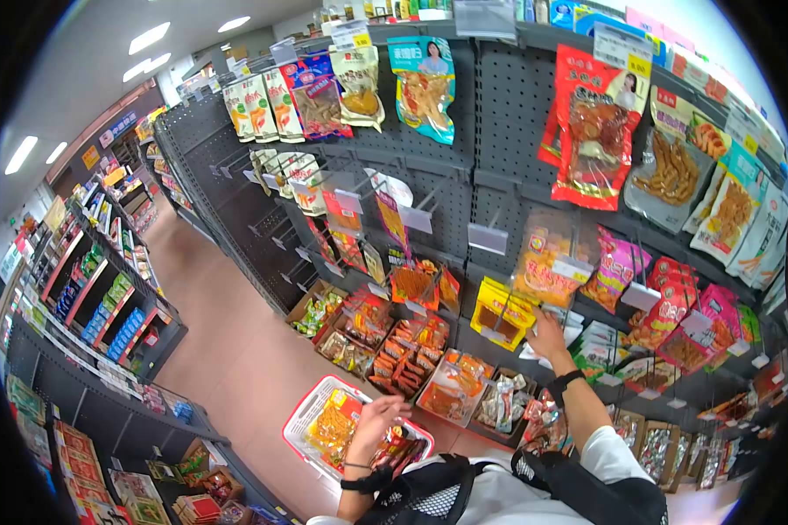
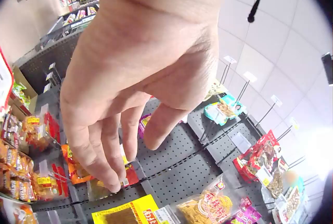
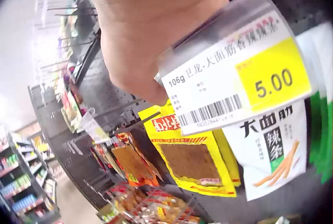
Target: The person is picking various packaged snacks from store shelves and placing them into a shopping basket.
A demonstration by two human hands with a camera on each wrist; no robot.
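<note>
My right hand point(image 1: 549, 337) reaches to the rack, its fingertips right at the edge of a yellow snack bag point(image 1: 490, 331). In the right wrist view the yellow bag point(image 3: 195, 164) hangs with its clear window showing brown food. A price tag point(image 3: 234, 73) marked 5.00 covers the fingers of that hand, so I cannot tell whether they pinch the bag. Beside the tag hangs a white snack bag point(image 3: 276, 156). My left hand point(image 1: 381, 422), fingers loosely bent and holding nothing, hovers over a white shopping basket point(image 1: 299, 418) containing orange and red snack packets point(image 1: 334, 420).
Open boxes of small packets point(image 1: 407, 354) line the rack's foot. Red snack bags point(image 1: 595, 122) and other packets hang from hooks on the black pegboard point(image 1: 512, 114). An aisle floor point(image 1: 206, 306) runs left, past a shelf unit point(image 1: 114, 289). Hooks with tags jut outward.
</note>
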